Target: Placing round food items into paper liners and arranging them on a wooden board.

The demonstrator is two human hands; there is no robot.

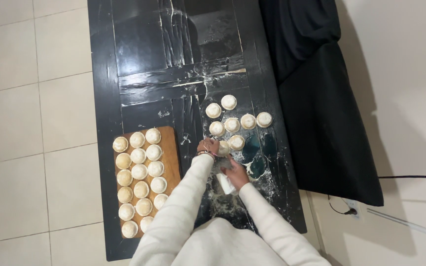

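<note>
While my left hand (207,146) grips a dough disc (224,148), I should set it flat beside the others. My right hand's (236,173) fingers pinch a white scrap (227,184) over the floured desk (139,59).

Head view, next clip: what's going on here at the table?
A person in white sleeves stands over a black table dusted with flour. The left hand rests on a round dough disc at the near edge of a loose group of discs lying on the table. The right hand is just below it, over a floury patch, with something white under it that I cannot make out. To the left, a wooden board holds three rows of similar discs.
</note>
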